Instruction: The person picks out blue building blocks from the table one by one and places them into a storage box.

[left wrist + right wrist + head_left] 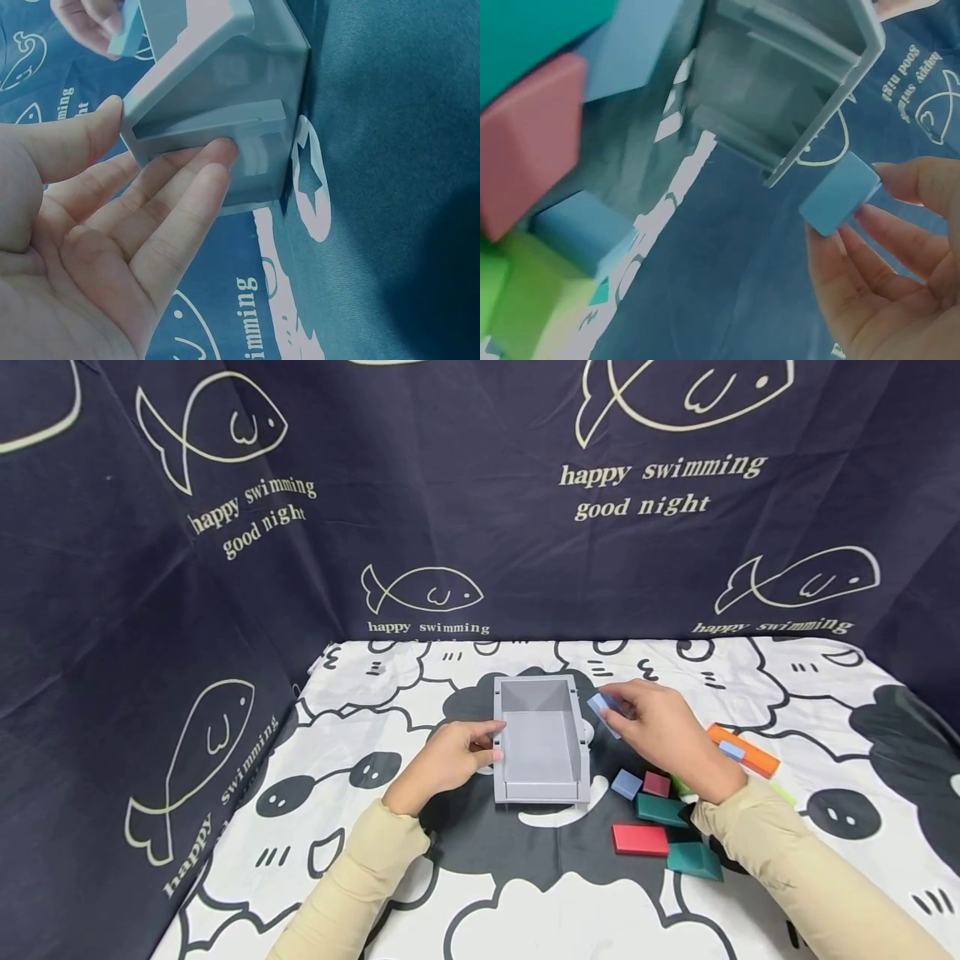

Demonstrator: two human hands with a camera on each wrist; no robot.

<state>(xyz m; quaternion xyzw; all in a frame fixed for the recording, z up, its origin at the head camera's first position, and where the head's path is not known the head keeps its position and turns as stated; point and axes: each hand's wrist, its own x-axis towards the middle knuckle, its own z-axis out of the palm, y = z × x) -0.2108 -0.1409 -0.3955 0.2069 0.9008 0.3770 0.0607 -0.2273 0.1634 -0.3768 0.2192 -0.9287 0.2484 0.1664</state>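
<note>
Apparently the step in hand is carrying a piece across to the container: the right hand (663,727), right of centre in the head view, pinches a blue block (840,193) between thumb and fingertips, just outside the right rim of the grey box (538,745). That box sits mid-frame on the patterned cloth (570,910), open top upward. The left hand (450,760) bears on its left side, thumb spread from the rest, its tip at the rim's edge, with the fingers laid nearly straight against the outer wall, seemingly to steady it. If the block is meant for the box, the next move would call for a slight lift, a shift toward the middle of the frame and a low release. The edge to mind is the right rim; past it, the bare floor between the walls leaves ample room. Lower right of centre, space is tighter: a small blue cube (626,784), a maroon block (657,784), a red block (640,840), one teal block (660,810) and another teal piece (693,860) lie close together, with an orange block (761,762) farther right. The right sleeve (810,868) hides part of this cluster, so I cannot count it fully.
</note>
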